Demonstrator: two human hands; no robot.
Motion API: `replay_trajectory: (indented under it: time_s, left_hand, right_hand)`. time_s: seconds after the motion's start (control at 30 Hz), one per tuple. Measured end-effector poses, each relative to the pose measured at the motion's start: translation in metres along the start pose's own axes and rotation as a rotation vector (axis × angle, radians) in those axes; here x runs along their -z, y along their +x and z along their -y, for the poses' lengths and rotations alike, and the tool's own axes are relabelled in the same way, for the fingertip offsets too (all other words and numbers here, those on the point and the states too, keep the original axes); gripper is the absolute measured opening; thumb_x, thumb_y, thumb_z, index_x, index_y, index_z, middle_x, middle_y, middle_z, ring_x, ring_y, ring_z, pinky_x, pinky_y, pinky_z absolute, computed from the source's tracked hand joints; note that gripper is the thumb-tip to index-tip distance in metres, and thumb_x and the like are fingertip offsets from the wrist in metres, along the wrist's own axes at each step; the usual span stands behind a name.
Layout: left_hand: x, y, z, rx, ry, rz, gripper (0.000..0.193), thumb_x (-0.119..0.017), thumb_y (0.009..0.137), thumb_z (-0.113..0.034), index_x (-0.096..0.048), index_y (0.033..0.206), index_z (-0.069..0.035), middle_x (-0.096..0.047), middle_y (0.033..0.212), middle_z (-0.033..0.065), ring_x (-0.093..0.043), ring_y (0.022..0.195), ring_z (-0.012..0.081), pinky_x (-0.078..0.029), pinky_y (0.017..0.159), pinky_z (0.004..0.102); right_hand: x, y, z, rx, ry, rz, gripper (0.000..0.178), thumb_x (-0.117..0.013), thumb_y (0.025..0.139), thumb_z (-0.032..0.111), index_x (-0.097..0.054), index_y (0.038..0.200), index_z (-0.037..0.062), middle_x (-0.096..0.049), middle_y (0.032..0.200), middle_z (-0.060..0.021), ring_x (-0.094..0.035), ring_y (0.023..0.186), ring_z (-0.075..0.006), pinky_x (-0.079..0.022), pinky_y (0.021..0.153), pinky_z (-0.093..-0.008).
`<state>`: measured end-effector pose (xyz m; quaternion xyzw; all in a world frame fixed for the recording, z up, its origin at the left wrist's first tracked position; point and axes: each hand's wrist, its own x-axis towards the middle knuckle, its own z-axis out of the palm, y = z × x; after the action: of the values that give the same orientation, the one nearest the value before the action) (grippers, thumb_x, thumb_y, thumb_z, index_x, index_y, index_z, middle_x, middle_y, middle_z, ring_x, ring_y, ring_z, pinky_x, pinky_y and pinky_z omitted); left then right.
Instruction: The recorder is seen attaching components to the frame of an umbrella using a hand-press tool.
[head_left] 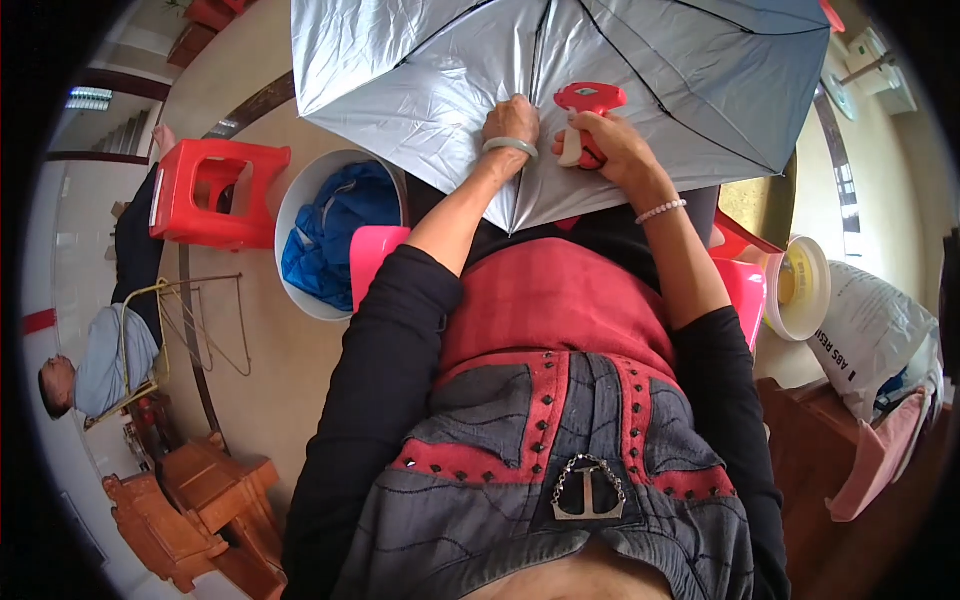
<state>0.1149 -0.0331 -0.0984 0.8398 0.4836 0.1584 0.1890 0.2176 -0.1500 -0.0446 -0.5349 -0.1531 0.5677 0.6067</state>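
A silver-lined umbrella (430, 95) lies spread over my lap and beyond it, its thin dark ribs showing. My left hand (512, 122) is closed on the silver fabric near the middle seam, its fingertips partly hidden. Just to the right, my right hand (617, 148) grips a red pistol-shaped hand tool (590, 97) with a pale lever, held over the fabric. The tool's exact kind is unclear. Both hands are close together, and the umbrella's near corner points toward me.
A white bucket (294, 190) with blue cloth (335, 225) stands left, beside a red plastic stool (222, 236). Farther left a person (125, 345) sits on a metal-framed chair. At right are a pale bucket (822, 290), a white sack (875, 325) and brown wooden furniture (800, 425).
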Motion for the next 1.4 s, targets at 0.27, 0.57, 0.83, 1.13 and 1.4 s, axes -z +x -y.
replay_trajectory:
  time_s: [0.27, 0.57, 0.83, 1.13, 1.4]
  left_hand:
    - [0.019, -0.011, 0.009, 0.339, -0.693, 0.189, 0.019, -0.045, 0.077, -0.003, -0.063, 0.079, 0.002, -0.062, 0.063, 0.0171, -0.063, 0.053, 0.0219, -0.051, 0.049, 0.0316]
    - [0.013, -0.008, 0.014, 0.31, -0.573, 0.221, 0.019, -0.046, 0.079, -0.005, -0.064, 0.077, 0.0, -0.062, 0.06, 0.0157, -0.064, 0.055, 0.0212, -0.051, 0.05, 0.0296]
    - [0.009, -0.003, 0.008, 0.439, -0.5, 0.326, 0.019, -0.051, 0.078, -0.013, -0.064, 0.075, 0.0, -0.063, 0.072, 0.0185, -0.064, 0.059, 0.0236, -0.052, 0.056, 0.0301]
    - [0.03, -0.019, 0.004, 0.39, -0.67, 0.284, 0.02, -0.052, 0.078, -0.014, -0.062, 0.075, 0.002, -0.061, 0.061, 0.0132, -0.063, 0.055, 0.0217, -0.051, 0.053, 0.0317]
    - [0.026, -0.015, 0.013, 0.293, -0.681, 0.33, 0.019, -0.051, 0.079, -0.014, -0.06, 0.073, 0.002, -0.059, 0.057, 0.0097, -0.058, 0.048, 0.0177, -0.046, 0.045, 0.029]
  right_hand:
    - [-0.024, 0.01, -0.021, -0.129, 0.031, -0.108, 0.026, -0.054, 0.076, 0.005, -0.046, 0.097, -0.0078, -0.056, 0.077, -0.0183, -0.059, 0.063, -0.0302, -0.052, 0.055, -0.0403]
    - [-0.035, 0.005, -0.029, -0.108, 0.127, -0.153, 0.02, -0.051, 0.075, 0.002, -0.046, 0.09, -0.0106, -0.056, 0.076, -0.0185, -0.06, 0.06, -0.0295, -0.051, 0.049, -0.0408]
    - [-0.04, -0.007, -0.022, -0.155, 0.268, -0.137, 0.022, -0.049, 0.076, 0.001, -0.042, 0.095, -0.0088, -0.055, 0.079, -0.0173, -0.06, 0.063, -0.0297, -0.052, 0.053, -0.0435]
    - [-0.024, -0.006, -0.022, -0.301, 0.315, -0.001, 0.032, -0.052, 0.08, 0.011, -0.043, 0.108, 0.0004, -0.057, 0.088, -0.0156, -0.06, 0.077, -0.0285, -0.051, 0.073, -0.0479]
    - [-0.019, -0.011, -0.019, -0.286, 0.275, 0.09, 0.029, -0.049, 0.081, 0.016, -0.046, 0.106, 0.0031, -0.06, 0.087, -0.0134, -0.062, 0.076, -0.0258, -0.052, 0.073, -0.0451]
